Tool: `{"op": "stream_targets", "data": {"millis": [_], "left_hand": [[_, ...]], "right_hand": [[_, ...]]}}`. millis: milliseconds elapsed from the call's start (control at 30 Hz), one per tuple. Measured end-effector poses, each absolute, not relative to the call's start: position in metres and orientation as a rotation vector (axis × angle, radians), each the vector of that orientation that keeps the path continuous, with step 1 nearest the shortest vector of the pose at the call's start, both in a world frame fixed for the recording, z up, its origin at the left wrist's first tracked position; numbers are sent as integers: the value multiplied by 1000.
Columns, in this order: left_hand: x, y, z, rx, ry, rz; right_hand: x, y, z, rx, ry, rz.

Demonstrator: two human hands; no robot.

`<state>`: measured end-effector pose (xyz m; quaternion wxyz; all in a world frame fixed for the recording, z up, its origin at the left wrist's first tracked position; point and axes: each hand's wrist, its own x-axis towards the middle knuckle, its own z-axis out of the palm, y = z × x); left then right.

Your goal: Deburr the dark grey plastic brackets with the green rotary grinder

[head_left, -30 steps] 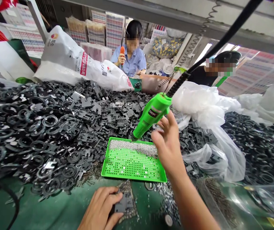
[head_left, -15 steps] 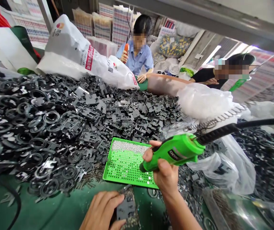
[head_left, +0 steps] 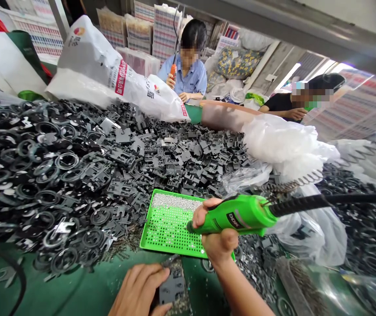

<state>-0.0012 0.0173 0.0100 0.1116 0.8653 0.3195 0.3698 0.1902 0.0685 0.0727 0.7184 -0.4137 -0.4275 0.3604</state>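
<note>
My right hand [head_left: 219, 243] is wrapped round a green electric screwdriver [head_left: 237, 215] with a black cable at its back end. The tool points left, its dark nose over a green perforated tray [head_left: 168, 221]. Small silver screws [head_left: 174, 201] are heaped along the tray's far side, and more sit in its holes. In front of the tray, my left hand [head_left: 141, 287] grips a flat dark grey part [head_left: 173, 287] between thumb and fingers. The part lies on a small block at the table's near edge; the hand covers its left side.
Grey plastic parts [head_left: 188, 153] pile up behind the tray, and dark rings [head_left: 56, 197] lie to the left. Clear plastic bags [head_left: 319, 228] and a coiled cord stand at right. A white sack [head_left: 89, 66] rests at the back. Two co-workers [head_left: 191, 72] work across the table.
My right hand and the screwdriver have shifted slightly left, the tool now nearer level. My left hand stays on the grey part. The right co-worker's green tool has moved left.
</note>
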Motion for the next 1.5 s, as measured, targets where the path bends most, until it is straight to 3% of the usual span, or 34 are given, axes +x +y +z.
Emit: {"op": "stream_targets", "data": {"millis": [300,633,1100,1333,1500], "left_hand": [[-3,14,9,2484,932,1021],[-4,7,-2,2329,964,1005],[-4,6,-1,2346,941,998],[-2,7,1,2404,983,1008],[-1,8,8,2418,1013,1049]], "right_hand": [[188,71,71,-858,-953,738],[177,11,122,-810,-1003,902],[171,5,97,-860,-994,1080],[170,51,101,-807,-886,709],[173,69,72,-869,-896,760]]}}
